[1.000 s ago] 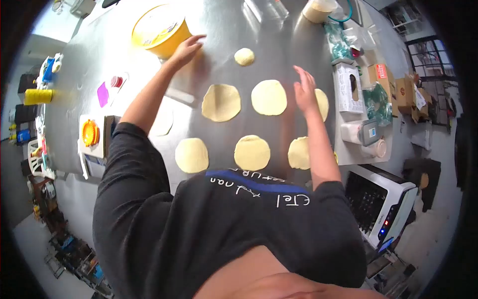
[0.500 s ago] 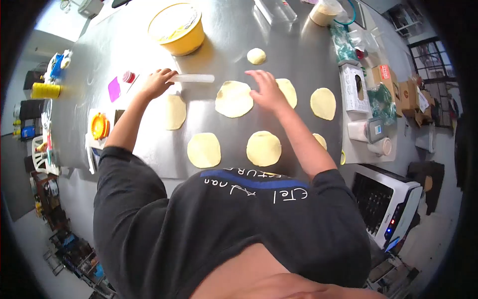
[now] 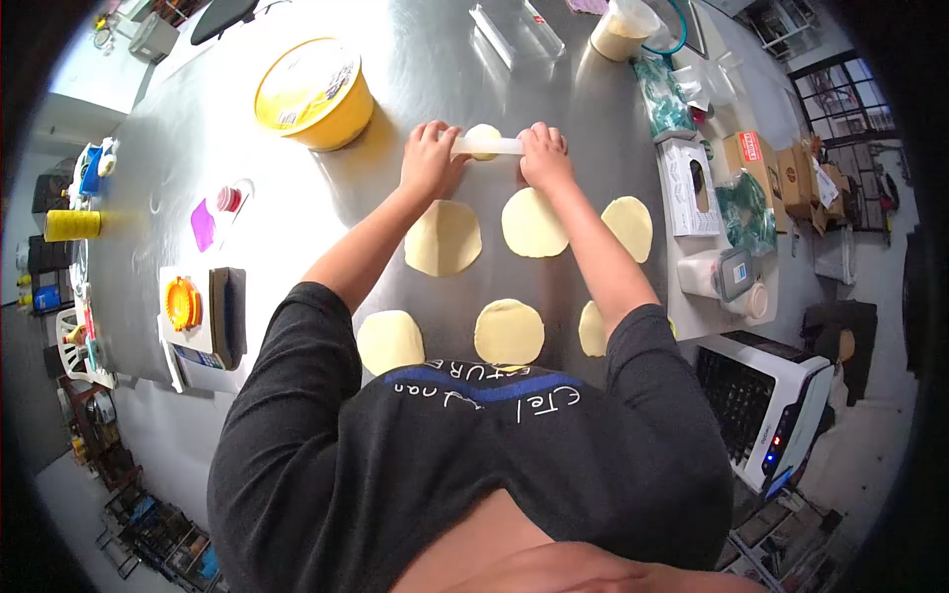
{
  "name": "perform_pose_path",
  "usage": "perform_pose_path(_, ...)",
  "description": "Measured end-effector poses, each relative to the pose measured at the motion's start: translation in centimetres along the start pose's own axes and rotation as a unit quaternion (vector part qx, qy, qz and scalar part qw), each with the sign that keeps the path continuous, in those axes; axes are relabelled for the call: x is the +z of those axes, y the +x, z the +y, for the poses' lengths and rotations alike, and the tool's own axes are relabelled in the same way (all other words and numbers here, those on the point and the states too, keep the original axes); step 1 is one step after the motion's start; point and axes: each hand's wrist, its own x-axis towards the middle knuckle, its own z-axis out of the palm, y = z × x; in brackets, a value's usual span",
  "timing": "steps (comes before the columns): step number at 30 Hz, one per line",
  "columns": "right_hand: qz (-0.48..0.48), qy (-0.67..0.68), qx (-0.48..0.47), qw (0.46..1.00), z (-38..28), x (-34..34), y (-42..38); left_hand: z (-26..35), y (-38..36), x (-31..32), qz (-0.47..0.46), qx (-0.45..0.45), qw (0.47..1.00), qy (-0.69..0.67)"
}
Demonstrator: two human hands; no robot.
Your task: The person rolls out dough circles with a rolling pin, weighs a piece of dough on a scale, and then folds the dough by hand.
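Note:
A whitish rolling pin (image 3: 488,146) lies crosswise over a small dough ball (image 3: 483,130), which shows behind and around it. My left hand (image 3: 429,158) has its fingers wrapped round the pin's left end. The other end is gripped by my right hand (image 3: 547,155). Just below my hands are flat dough rounds: one near my left forearm (image 3: 443,238), one by my right wrist (image 3: 534,223), and another to the right (image 3: 627,229). Closer to my body lie more dough rounds (image 3: 509,334), one partly covered by my right arm.
A large yellow tub (image 3: 316,96) stands at the back left of the metal table (image 3: 297,203). An orange dough press (image 3: 183,303) sits on the left. A clear plastic container (image 3: 516,37) and a round tub (image 3: 625,30) are at the back. Boxes (image 3: 689,188) line the right side.
My left hand has carried the rolling pin rightward onto the dough ball. My right hand has left the flat dough rounds and taken the pin's other end. The camera view has shifted.

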Motion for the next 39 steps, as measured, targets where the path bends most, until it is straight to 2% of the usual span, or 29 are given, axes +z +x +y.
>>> perform_pose_path(6,0.024,0.013,0.059,0.998,-0.8,1.0,0.6,-1.9,-0.2,3.9,0.027,0.004,1.000,0.014)
perform_pose_path(8,0.051,-0.011,0.104,0.993,-1.4,1.4,1.0,-2.2,0.7,4.2,0.006,-0.003,1.000,0.020)
perform_pose_path(11,0.028,-0.039,0.153,0.987,-0.9,2.5,2.7,-2.2,2.8,3.9,-0.025,-0.014,0.999,0.029)
perform_pose_path(13,0.043,-0.051,0.157,0.985,-0.5,3.0,4.4,-2.7,4.4,4.3,-0.058,-0.047,0.996,0.057)
perform_pose_path(14,0.014,-0.065,0.173,0.983,-0.2,3.1,5.3,-2.9,5.3,4.5,-0.095,-0.073,0.992,0.042)
perform_pose_path(18,-0.048,-0.116,0.204,0.971,0.4,2.8,8.9,-4.3,8.5,5.9,-0.129,-0.114,0.982,0.073)
perform_pose_path(21,-0.090,-0.084,0.224,0.967,0.7,2.6,10.7,-5.3,10.2,6.6,-0.072,-0.091,0.990,0.076)
perform_pose_path(27,0.009,-0.089,0.144,0.986,0.5,4.1,6.3,-3.4,5.9,5.5,-0.085,-0.063,0.988,0.113)
perform_pose_path(31,0.005,-0.104,0.119,0.988,-0.3,3.6,2.9,-2.1,2.8,4.6,-0.083,-0.057,0.990,0.104)
perform_pose_path(33,-0.007,-0.038,0.100,0.994,-0.3,3.4,1.6,-1.9,1.7,4.5,-0.089,-0.042,0.993,0.063)
perform_pose_path(37,0.008,0.001,0.081,0.997,-0.5,2.4,0.0,-1.5,-0.3,3.8,-0.080,-0.029,0.995,0.045)
perform_pose_path(39,-0.041,0.018,0.086,0.995,-0.7,1.3,-0.6,-1.2,-1.3,3.3,-0.070,-0.016,0.997,0.000)
